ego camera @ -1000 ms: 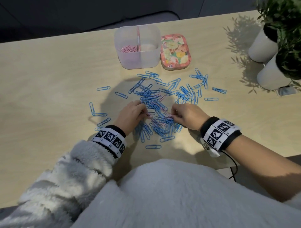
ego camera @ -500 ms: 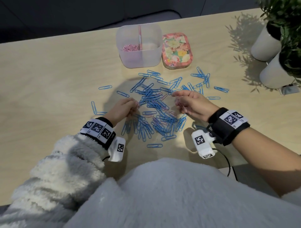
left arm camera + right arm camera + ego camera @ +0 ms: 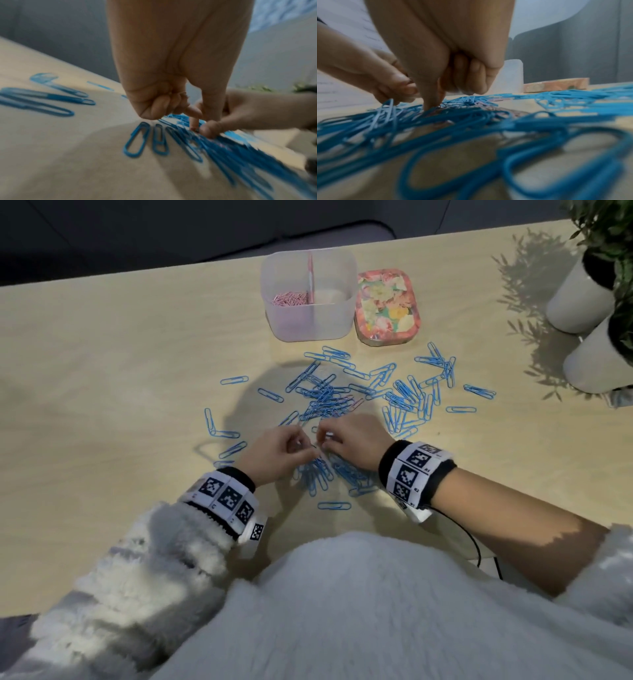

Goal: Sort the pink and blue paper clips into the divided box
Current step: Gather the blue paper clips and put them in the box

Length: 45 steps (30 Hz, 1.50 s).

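Note:
Blue paper clips (image 3: 325, 402) (image 3: 137, 140) (image 3: 471, 121) lie scattered and heaped on the table, with a few pink clips (image 3: 356, 404) (image 3: 488, 104) mixed in. My left hand (image 3: 317, 451) (image 3: 200, 121) and right hand (image 3: 325, 440) (image 3: 433, 105) meet over the near part of the heap. On each hand the thumb and index tips point down and pinch into the clips, and the other fingers are curled into the palm. The colour of what they pinch is hidden. The translucent divided box (image 3: 308, 323) stands at the back, with pink clips (image 3: 291, 298) in its left compartment.
A floral tin lid (image 3: 385, 306) (image 3: 556, 84) lies right of the box. Two white plant pots (image 3: 582, 299) (image 3: 603, 361) stand at the far right. Stray blue clips (image 3: 222, 434) lie left of the hands, and one (image 3: 334, 505) lies near the table's front edge.
Half a second ago the hands were apart at the sides of the heap. Both have moved inward and their fingertips now almost touch over the near part.

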Each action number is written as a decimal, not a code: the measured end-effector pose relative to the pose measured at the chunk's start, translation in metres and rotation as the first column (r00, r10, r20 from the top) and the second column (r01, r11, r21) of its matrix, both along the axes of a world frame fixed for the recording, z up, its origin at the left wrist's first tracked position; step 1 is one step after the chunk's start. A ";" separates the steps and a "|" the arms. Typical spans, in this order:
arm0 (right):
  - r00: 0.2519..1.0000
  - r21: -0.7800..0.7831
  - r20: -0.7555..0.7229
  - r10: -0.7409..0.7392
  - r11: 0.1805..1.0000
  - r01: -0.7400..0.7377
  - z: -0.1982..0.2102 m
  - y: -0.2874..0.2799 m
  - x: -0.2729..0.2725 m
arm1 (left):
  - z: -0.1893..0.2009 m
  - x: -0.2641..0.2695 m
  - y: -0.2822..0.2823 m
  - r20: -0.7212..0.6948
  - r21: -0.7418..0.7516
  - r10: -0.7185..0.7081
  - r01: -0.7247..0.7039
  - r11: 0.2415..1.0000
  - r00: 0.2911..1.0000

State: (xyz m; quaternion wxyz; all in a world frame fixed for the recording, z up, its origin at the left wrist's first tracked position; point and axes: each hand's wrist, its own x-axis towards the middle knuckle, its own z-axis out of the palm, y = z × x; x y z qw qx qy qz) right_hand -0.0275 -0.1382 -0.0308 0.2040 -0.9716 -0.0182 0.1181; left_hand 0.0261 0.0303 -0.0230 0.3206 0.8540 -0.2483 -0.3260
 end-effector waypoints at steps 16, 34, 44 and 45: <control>0.863 0.614 -0.463 -0.202 0.629 0.477 0.007 -0.019 -0.010 | 0.004 -0.004 -0.005 0.322 0.156 -0.311 0.274 0.949 0.894; 0.915 0.242 -0.230 -0.332 0.891 0.385 0.006 -0.049 -0.013 | 0.000 0.009 0.005 -0.011 0.087 -0.113 0.113 0.990 0.994; 0.982 -0.025 -0.153 -0.115 0.993 0.112 0.011 0.005 -0.014 | -0.003 0.021 0.009 -0.091 -0.116 0.102 -0.113 0.987 0.991; 0.978 -0.032 -0.176 -0.113 0.994 0.109 0.009 0.006 -0.013 | -0.002 0.022 0.010 -0.132 -0.144 0.144 -0.163 0.976 0.981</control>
